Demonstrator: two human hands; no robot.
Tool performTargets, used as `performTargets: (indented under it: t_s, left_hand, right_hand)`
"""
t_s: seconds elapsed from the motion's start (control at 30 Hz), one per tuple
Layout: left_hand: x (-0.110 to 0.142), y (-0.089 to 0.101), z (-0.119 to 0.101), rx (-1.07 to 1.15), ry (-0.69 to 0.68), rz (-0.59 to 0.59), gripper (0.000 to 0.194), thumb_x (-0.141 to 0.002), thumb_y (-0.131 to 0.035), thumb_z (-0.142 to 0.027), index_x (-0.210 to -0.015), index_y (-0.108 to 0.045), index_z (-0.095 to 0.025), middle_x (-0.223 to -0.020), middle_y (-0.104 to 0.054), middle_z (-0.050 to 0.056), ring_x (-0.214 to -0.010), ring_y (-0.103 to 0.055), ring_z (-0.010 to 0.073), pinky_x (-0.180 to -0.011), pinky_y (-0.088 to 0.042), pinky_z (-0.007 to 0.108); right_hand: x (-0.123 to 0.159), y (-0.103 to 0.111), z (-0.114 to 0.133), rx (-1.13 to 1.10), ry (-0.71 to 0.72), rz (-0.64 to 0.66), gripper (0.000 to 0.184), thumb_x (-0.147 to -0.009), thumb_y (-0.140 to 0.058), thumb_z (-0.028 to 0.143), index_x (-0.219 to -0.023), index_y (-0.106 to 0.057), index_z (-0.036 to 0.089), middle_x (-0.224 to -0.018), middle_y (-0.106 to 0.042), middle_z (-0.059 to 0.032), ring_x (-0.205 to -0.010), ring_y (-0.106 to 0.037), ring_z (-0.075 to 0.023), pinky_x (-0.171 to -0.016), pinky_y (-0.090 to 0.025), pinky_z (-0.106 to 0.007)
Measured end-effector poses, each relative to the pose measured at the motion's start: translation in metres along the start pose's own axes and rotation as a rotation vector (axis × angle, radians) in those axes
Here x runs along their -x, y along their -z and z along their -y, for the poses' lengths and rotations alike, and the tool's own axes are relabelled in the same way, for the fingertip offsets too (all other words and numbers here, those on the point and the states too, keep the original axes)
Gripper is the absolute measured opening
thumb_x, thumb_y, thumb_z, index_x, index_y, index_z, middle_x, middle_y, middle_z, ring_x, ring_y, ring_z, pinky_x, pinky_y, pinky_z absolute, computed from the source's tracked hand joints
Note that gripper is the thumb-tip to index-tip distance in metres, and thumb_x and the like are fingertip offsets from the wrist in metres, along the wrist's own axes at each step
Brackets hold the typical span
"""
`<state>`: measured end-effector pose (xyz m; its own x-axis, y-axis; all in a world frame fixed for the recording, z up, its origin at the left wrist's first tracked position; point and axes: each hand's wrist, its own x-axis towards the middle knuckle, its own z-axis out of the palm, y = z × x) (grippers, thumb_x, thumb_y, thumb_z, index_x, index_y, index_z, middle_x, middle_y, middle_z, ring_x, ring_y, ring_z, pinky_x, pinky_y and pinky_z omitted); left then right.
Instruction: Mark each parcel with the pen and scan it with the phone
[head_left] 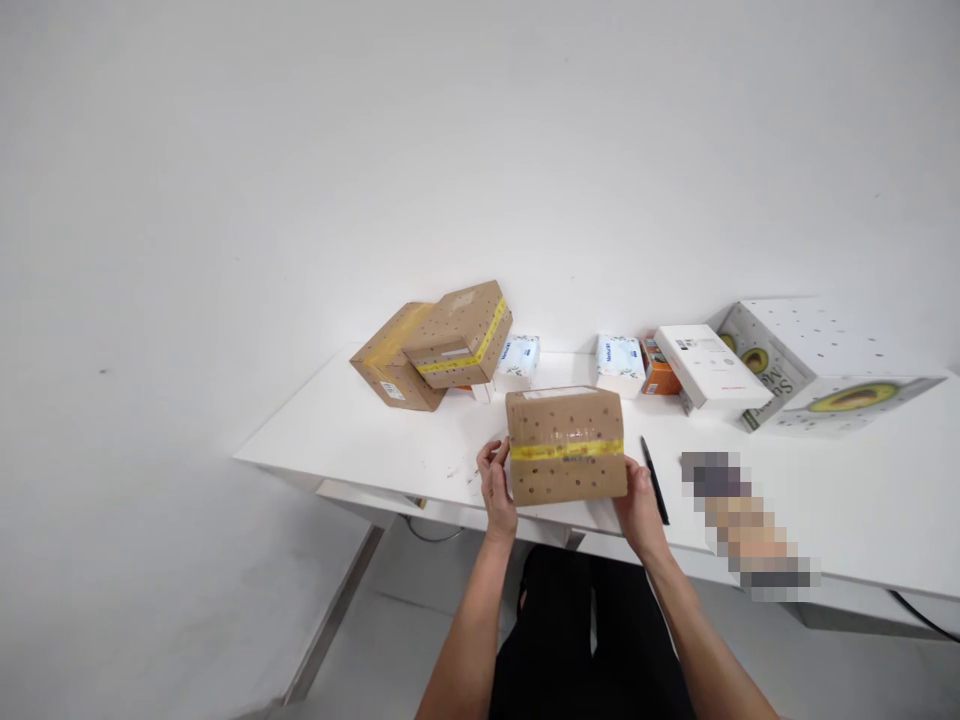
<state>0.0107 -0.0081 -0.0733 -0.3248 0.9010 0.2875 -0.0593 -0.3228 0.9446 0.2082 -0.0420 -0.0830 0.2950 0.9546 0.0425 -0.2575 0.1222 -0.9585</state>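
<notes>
A brown cardboard box (566, 475) with a yellow tape band and small dark marks is held at the front of the white table. At its left side is my left hand (496, 490), thumb and fingers against the cardboard. My right hand (637, 505) grips the lower right edge, some of its fingers hidden by the box. The box is tilted so that its taped side faces me. Just right of my right hand lies a black pen (655, 482) on the table.
Two taped cardboard boxes (461, 340) lean together at back left. Tissue packs (619, 362), an orange box (660, 372), a white flat box (709, 368) and a large avocado-printed box (832, 350) line the wall. A pixelated patch (750, 525) covers something on the table's right.
</notes>
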Motion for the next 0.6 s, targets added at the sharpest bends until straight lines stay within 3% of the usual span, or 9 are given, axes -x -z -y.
performTargets:
  t_s: [0.13, 0.37, 0.5, 0.6]
  left_hand:
    - [0.001, 0.001, -0.002, -0.089, -0.042, 0.031, 0.054, -0.088, -0.042, -0.064, -0.097, -0.070, -0.019, -0.110, -0.052, 0.008, -0.114, -0.050, 0.0218, -0.106, -0.035, 0.037]
    - [0.001, 0.000, 0.002, 0.014, 0.017, -0.024, 0.052, -0.088, -0.041, -0.063, -0.099, -0.064, -0.018, -0.107, -0.058, 0.008, -0.109, -0.053, 0.0219, -0.097, -0.042, 0.037]
    - [0.001, 0.003, 0.000, -0.106, -0.079, -0.031, 0.047, -0.091, -0.038, -0.056, -0.093, -0.064, -0.017, -0.105, -0.058, 0.009, -0.106, -0.054, 0.0210, -0.097, -0.041, 0.035]
    - [0.001, 0.003, -0.003, -0.184, -0.135, -0.029, 0.043, -0.095, -0.034, -0.049, -0.093, -0.064, -0.018, -0.104, -0.058, 0.009, -0.105, -0.053, 0.0204, -0.097, -0.040, 0.035]
  right_hand:
    - [0.000, -0.002, 0.005, -0.171, -0.038, -0.044, 0.053, -0.085, -0.037, 0.070, -0.103, -0.060, 0.026, -0.113, -0.067, -0.0069, -0.107, -0.061, -0.0254, -0.079, -0.053, -0.038]
    - [0.001, -0.003, 0.005, -0.090, -0.025, -0.004, 0.059, -0.086, -0.033, 0.069, -0.110, -0.063, 0.024, -0.118, -0.066, -0.0088, -0.112, -0.060, -0.0261, -0.086, -0.051, -0.042]
    - [0.005, -0.003, 0.010, 0.062, -0.037, -0.022, 0.067, -0.087, -0.030, 0.068, -0.120, -0.062, 0.019, -0.122, -0.065, -0.0092, -0.117, -0.057, -0.0263, -0.092, -0.049, -0.040]
    - [0.012, -0.004, 0.018, 0.268, -0.024, -0.069, 0.063, -0.089, -0.031, 0.063, -0.122, -0.062, 0.018, -0.125, -0.064, -0.0096, -0.116, -0.057, -0.0265, -0.094, -0.047, -0.039]
